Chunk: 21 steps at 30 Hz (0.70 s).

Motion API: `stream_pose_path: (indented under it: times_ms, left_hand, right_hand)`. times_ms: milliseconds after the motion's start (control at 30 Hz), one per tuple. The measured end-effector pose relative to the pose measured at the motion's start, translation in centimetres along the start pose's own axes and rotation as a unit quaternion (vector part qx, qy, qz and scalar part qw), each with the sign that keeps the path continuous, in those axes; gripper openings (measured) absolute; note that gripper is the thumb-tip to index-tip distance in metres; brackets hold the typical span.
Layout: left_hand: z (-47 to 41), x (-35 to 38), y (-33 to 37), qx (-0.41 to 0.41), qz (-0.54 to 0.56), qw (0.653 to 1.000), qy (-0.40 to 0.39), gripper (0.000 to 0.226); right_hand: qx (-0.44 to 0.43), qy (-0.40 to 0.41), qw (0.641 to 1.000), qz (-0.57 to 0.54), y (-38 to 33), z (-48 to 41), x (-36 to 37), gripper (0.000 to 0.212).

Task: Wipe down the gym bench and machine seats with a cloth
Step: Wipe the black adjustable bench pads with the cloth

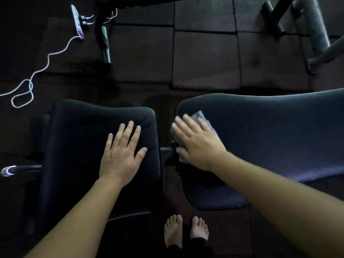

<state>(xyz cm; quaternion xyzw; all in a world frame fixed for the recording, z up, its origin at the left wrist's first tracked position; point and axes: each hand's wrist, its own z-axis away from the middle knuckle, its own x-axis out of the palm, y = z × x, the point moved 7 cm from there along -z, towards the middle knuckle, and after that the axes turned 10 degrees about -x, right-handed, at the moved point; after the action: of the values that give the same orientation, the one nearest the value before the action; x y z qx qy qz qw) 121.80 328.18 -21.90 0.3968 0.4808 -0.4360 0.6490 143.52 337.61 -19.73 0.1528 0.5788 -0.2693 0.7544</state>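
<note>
A black padded bench lies below me in two parts. The seat pad (78,146) is on the left and the longer ribbed back pad (279,136) on the right, with a narrow gap between them. My left hand (122,152) rests flat on the seat pad, fingers spread, holding nothing. My right hand (197,140) presses a grey cloth (202,116) flat against the left end of the back pad. Most of the cloth is hidden under the palm; only its edges show above the fingers and beside the thumb.
Dark rubber floor tiles (204,58) surround the bench. A white power strip (77,21) with a looping white cord (28,86) lies at the far left. Machine legs (105,43) and a grey metal frame (316,34) stand beyond. My bare feet (186,231) stand by the gap.
</note>
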Motion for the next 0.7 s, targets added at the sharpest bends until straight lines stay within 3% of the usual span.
stream_pose_path:
  times_ms: [67,133,267,400,600,700]
  left_hand:
    - [0.5,0.2,0.1,-0.009,0.006,1.000,0.004,0.072]
    - [1.0,0.5,0.2,-0.018,0.017,1.000,0.011,0.072]
    - [1.3,0.8,0.2,-0.020,0.020,0.999,0.021,0.071]
    - [1.1,1.0,0.2,-0.020,0.021,0.999,0.025,0.071]
    - [1.2,1.0,0.3,-0.019,0.011,0.999,0.033,0.071]
    - [1.2,0.9,0.3,-0.017,0.021,0.999,0.036,0.072]
  right_hand:
    - [-0.081,-0.017,0.996,0.013,-0.6,2.3,0.9,0.077]
    - [-0.084,-0.015,0.996,0.016,2.2,2.3,0.5,0.076]
    - [0.052,0.023,0.998,0.016,7.6,-2.6,-2.1,0.076]
    - [0.137,0.038,0.990,-0.023,6.0,-6.3,-2.4,0.074]
    - [-0.062,-0.002,0.998,0.014,-2.6,-0.4,1.3,0.073]
    - [-0.053,-0.015,0.998,0.032,1.2,-1.0,0.6,0.076]
